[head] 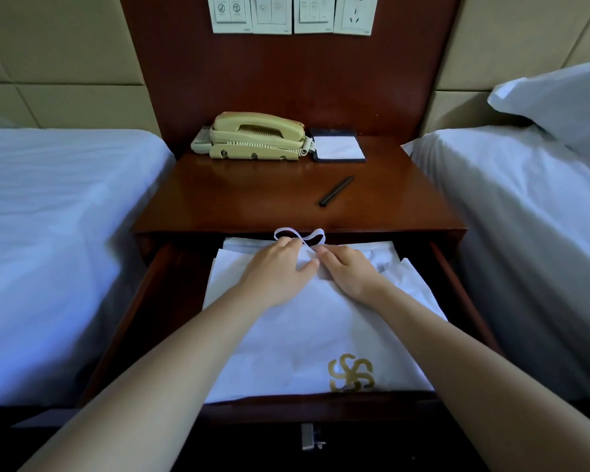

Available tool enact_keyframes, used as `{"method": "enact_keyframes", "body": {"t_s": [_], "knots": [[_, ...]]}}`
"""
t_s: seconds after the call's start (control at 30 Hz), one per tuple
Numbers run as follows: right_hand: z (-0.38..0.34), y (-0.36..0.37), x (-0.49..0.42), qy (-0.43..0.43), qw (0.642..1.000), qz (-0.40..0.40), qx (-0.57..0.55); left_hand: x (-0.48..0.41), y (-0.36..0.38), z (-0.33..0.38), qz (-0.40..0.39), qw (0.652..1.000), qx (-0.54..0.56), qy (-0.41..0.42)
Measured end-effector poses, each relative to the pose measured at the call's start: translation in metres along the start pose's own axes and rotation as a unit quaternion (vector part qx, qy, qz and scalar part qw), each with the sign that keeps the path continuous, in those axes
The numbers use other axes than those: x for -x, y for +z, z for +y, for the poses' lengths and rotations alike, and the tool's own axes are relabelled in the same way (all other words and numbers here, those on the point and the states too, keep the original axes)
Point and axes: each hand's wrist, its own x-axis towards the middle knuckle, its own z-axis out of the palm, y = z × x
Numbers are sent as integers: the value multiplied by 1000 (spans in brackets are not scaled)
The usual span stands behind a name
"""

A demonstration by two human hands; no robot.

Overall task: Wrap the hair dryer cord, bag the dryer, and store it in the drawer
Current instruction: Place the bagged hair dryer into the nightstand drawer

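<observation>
Wooden nightstand (252, 202) between 2 beds (55, 233), phone (256, 136), pen (336, 190), open drawer (321, 408), bag (304, 332) inside

The white cloth bag with a gold emblem (307, 321) conceals whatever it holds, and its far end disappears under the dark wooden counter (252, 199). The top edge cuts the white wall switch plates (292, 15), their labels too small to read.

left hand (276, 274): bare | right hand (349, 272): bare | forearms (171, 362): 2, bare to frame edge
</observation>
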Motion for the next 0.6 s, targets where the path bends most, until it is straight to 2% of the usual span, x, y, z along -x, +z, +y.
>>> {"method": "enact_keyframes", "body": {"t_s": [0.23, 0.33, 0.5, 0.6], "knots": [[-4, 3, -30, 122, 984, -25, -127, 0, 8, -7, 16, 999, 7, -49], [3, 4, -38, 181, 976, -28, -120, 3, 16, -14, 49, 997, -5, -57], [11, 2, -18, 120, 993, -15, -13, -12, 13, -28, 34, 993, 52, -101], [4, -14, 10, 71, 997, -12, -4, -12, 10, -25, 99, 986, -63, -118]]}}
